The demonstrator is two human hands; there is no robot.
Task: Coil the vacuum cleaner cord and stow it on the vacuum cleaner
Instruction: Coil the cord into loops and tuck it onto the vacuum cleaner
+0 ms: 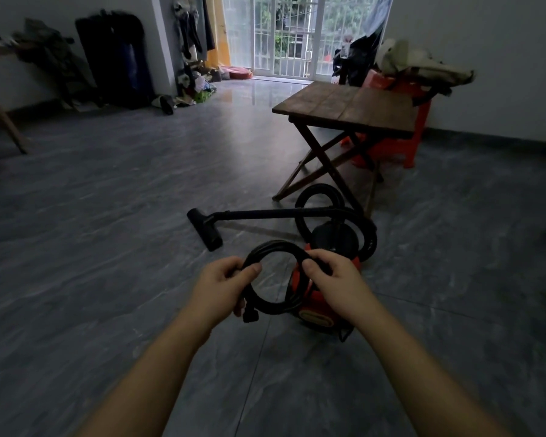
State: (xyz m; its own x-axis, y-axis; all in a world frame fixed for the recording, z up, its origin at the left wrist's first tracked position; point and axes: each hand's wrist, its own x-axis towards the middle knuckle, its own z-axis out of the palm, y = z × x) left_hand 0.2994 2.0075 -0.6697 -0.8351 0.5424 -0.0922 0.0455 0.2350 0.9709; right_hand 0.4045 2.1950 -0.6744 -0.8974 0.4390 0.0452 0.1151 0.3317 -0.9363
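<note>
Two bare hands hold a coil of black rubber-sheathed power cord (276, 275) in the air above a grey marbled tile floor (108, 247). The left hand (224, 287) pinches the loops between thumb and curled fingers on the coil's left side, with the black plug (250, 316) dangling just below that grip. The right hand (331, 279) is closed around the bundle on its right side, thumb pressed over the strands.

Directly behind and below the coil sits the red canister vacuum cleaner with a black top (325, 279), its black ribbed hose (364, 231) looping round to a long black wand and floor nozzle (208, 230) lying on the tiles; a folding dark wooden counter (347, 108) stands beyond.

The winding looks done, the stowing not yet. The risk from here is likely the loops: nothing visibly binds them, so loosening either grip while lowering could let the coil spring apart. The hanging plug might snag on the hose or knock the casing. A short run of cord seems to trail from the canister's base; if taut, it could tug the bundle askew.
</note>
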